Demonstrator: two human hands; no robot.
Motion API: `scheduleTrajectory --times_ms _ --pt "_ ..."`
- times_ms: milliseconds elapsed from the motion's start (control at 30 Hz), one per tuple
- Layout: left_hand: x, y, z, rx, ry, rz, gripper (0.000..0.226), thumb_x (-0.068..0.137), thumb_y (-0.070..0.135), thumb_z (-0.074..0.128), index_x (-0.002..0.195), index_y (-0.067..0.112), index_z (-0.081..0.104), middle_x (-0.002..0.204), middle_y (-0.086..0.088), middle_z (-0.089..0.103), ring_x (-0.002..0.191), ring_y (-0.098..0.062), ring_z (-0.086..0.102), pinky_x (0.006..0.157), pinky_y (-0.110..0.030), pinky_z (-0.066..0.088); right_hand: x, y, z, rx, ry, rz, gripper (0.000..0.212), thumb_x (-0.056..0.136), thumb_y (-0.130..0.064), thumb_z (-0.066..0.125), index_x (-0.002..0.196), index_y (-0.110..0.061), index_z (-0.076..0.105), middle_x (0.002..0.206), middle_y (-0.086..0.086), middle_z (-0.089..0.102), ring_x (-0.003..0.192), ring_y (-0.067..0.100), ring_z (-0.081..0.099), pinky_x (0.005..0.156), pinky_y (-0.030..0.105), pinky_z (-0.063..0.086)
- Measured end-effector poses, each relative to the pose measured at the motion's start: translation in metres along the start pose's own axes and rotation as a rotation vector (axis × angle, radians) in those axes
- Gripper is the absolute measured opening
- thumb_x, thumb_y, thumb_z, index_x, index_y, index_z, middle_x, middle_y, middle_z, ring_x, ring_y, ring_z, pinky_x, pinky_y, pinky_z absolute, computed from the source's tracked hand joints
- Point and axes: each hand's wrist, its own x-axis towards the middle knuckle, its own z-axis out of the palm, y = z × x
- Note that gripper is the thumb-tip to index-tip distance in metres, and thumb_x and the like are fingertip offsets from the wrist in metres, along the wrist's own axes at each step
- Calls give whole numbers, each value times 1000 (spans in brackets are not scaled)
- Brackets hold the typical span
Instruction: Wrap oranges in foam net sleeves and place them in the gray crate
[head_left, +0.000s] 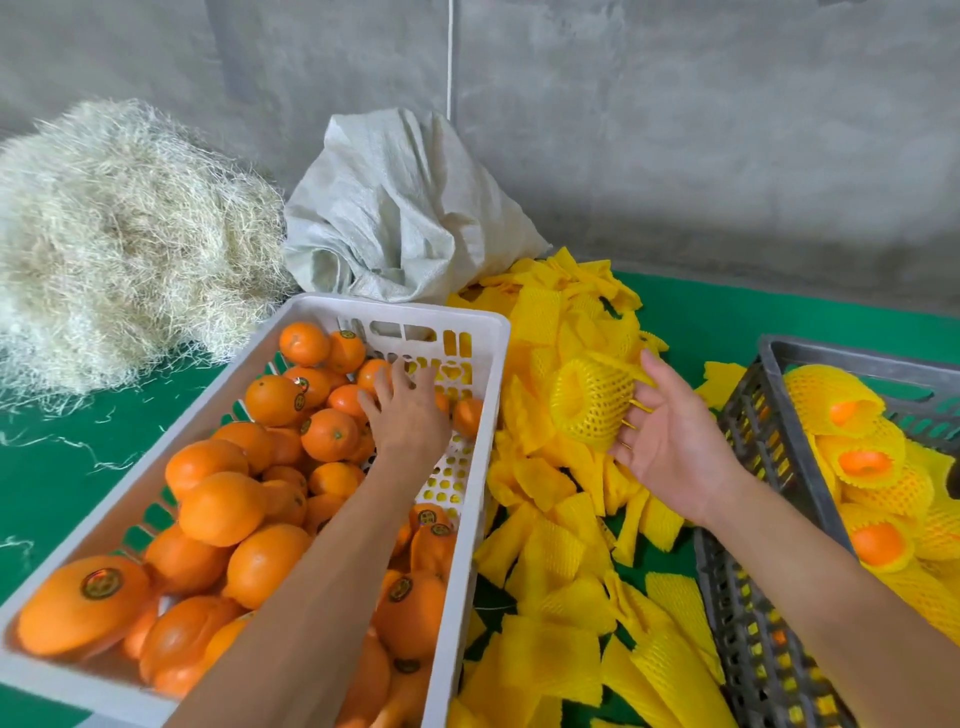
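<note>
A green counter (779, 312) fills your view, backed by a gray concrete wall (675, 130). At ten o'clock sits a large heap of pale, straw-like fibre (114, 234). At twelve o'clock, against the wall, a crumpled white woven sack (395, 208) slumps just behind a long white plastic crate (488, 332). That crate runs from eight o'clock toward the centre and is loaded with bare oranges (223, 509), several with round dark stickers.

Between the two crates, from one o'clock down to six o'clock, spreads a loose pile of flat yellow foam net sleeves (561, 597). At three to four o'clock stands the gray slotted plastic crate (753, 597), holding oranges already wrapped in yellow netting (867, 467).

Your left hand (410, 415) reaches into the far end of the white crate, palm down, fingers spread and slightly bent over the fruit; whether it grips an orange cannot be told. Your right hand (670, 441) is palm up over the sleeve pile, fingers loosely extended, with one opened, rounded yellow foam net sleeve (592, 405) resting against its fingertips at the centre of your view.
</note>
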Motion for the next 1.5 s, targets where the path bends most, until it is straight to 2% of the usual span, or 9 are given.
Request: scheduleTrajectory --times_ms 167,367,567,767,967,1100,1167,1333,1500 --pt "-2 -15 13 292 -76 -186 70 92 22 61 155 28 30 171 -18 -1 154 -50 -9 113 -81 -3 2 1 -1 -30 -7 -14 61 96 -60 54 142 -21 57 133 7 69 123 26 66 111 50 45" --pt "-1 -17 7 350 -180 -294 70 97 33 61 158 26 27 171 -11 -3 153 -47 2 104 -88 14 0 1 1 -32 -8 -4 58 96 -60 53 138 -21 61 130 7 70 122 26 67 106 47 49" --pt "2 -28 -13 381 -204 -329 60 96 26 60 150 28 33 158 -18 17 145 -37 17 98 -72 38 -1 0 3 -40 -13 -8 58 95 -61 53 137 -21 62 129 8 71 118 25 68 105 47 50" --pt "9 1 -61 19 -133 -364 60 95 29 65 147 17 37 148 -15 33 142 -35 23 88 -60 41 -1 2 1 -30 -15 -11 59 95 -62 54 136 -22 61 129 7 71 118 24 69 105 47 49" --pt "-21 60 -91 -600 358 180 47 82 25 72 127 16 62 132 -5 48 124 -25 43 97 -33 43 2 2 0 -40 7 -44 61 95 -61 54 143 -23 56 131 5 70 121 24 67 110 47 47" --pt "-53 104 -81 -1437 -160 9 39 78 25 77 113 21 59 119 -2 59 100 -19 60 81 -40 56 6 1 -4 -19 115 -107 63 97 -59 55 150 -26 47 133 2 69 123 23 66 114 49 43" --pt "-59 117 -70 -1712 -441 -152 20 87 17 69 105 19 60 116 -4 58 104 -23 56 90 -48 56 7 -1 -7 -32 198 -140 58 97 -59 55 145 -26 51 131 2 70 122 22 66 115 51 42" --pt "-58 118 -51 -1935 -729 -254 9 96 13 52 103 15 58 122 -10 57 111 -27 55 113 -51 45 6 -3 -11 -109 320 -202 47 99 -56 56 134 -25 62 124 -4 73 116 17 69 112 48 45" --pt "-54 108 -41 -1813 -802 -171 36 93 30 69 125 16 62 128 -7 70 117 -22 68 107 -41 52 5 -1 -12 -199 347 -230 61 94 -61 60 144 -27 57 140 -5 63 129 19 59 116 50 41"
